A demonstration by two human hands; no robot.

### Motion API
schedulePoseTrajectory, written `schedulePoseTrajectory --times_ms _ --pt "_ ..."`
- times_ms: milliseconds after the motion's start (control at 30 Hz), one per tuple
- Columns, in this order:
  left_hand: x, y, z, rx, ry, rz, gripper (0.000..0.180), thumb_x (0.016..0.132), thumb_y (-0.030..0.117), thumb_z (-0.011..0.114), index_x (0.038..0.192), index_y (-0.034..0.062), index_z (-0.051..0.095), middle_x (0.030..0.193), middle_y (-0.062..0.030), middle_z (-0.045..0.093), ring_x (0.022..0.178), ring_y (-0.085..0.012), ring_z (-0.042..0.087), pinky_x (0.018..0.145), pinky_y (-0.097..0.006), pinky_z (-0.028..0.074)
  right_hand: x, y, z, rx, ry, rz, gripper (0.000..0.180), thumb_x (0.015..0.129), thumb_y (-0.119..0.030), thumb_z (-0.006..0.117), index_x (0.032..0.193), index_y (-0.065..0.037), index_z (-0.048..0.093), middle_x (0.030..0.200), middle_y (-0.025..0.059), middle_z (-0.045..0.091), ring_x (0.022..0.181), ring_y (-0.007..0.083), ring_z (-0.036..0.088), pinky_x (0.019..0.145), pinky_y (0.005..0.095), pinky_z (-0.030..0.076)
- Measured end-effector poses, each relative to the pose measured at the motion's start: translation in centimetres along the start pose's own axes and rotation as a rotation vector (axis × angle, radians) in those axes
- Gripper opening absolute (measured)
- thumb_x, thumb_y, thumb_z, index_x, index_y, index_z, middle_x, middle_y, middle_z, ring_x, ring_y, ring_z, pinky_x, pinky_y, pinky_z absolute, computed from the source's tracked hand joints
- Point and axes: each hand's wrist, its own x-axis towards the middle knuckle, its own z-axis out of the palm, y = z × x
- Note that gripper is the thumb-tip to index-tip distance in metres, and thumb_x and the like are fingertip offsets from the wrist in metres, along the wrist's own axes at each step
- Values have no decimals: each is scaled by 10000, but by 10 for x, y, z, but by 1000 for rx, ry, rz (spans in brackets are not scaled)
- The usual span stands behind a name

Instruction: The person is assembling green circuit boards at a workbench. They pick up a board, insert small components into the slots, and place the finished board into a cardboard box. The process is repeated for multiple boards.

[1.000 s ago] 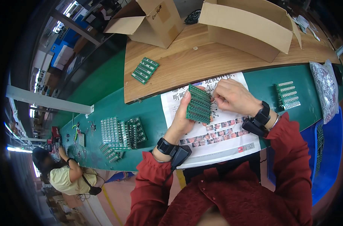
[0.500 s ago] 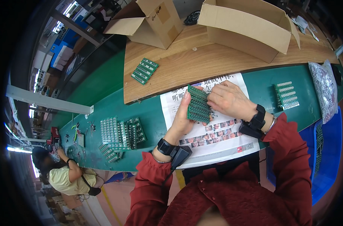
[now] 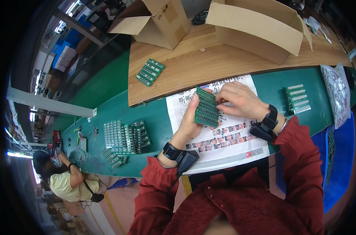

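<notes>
A green circuit board panel (image 3: 206,107) with rows of small parts is held tilted above a printed paper sheet (image 3: 228,154). My left hand (image 3: 191,121) grips its left side, thumb along the edge and fingers behind it. At the panel's right edge is my right hand (image 3: 240,100), its fingers curled in toward the thumb. Whatever those fingertips hold, if anything, is too small or hidden to name. Both wrists carry black strapped devices. To the left, several similar panels (image 3: 121,137) lie stacked and overlapping on the green tabletop (image 3: 162,149).
One panel (image 3: 150,72) lies on the raised wooden board (image 3: 178,66), and another board stack (image 3: 297,98) is at the right. Two cardboard boxes (image 3: 256,37) stand behind. A silvery bag (image 3: 336,94) and a blue bin (image 3: 342,156) are far right. A co-worker (image 3: 70,180) works at left.
My right hand has shifted slightly, its thumb now lower and further apart from the fingers at the panel's edge. The panel stays in my left hand, nearly unmoved.
</notes>
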Motion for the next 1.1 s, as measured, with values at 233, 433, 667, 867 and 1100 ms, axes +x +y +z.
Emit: schedulePoseTrajectory --times_ms 233,433,667,867,1100 --pt "0 -3 -1 11 18 -5 610 928 601 355 1301 119 343 1032 -123 575 687 -230 660 465 -270 502 3 -6 15 -76 82 -23 169 725 -86 703 810 -55 560 786 75 549 723 263 556 645 363 448" --pt "1 -2 2 50 -21 14 561 948 561 340 1285 113 359 998 -106 567 703 -187 639 484 -262 512 6 -4 6 21 -24 -6 166 740 -105 680 780 -41 531 771 88 530 715 278 555 647 379 454" --pt "0 0 6 59 35 11 567 953 561 311 1276 99 375 976 -118 581 685 -204 643 492 -274 523 13 -8 3 42 64 -45 166 733 -76 696 810 -54 550 772 81 537 728 264 549 650 361 437" --pt "-1 -9 -3 133 64 5 601 946 586 290 1248 83 420 958 -146 624 685 -268 673 479 -309 530 17 -17 9 -127 47 -22 143 762 -120 663 830 -63 552 801 72 534 767 255 555 687 356 439" --pt "0 -3 2 126 25 -3 534 973 518 294 1270 82 374 956 -107 562 664 -162 619 522 -257 521 20 -9 -5 -74 -8 -2 152 764 -138 667 831 -67 551 808 69 526 790 245 549 695 357 430"
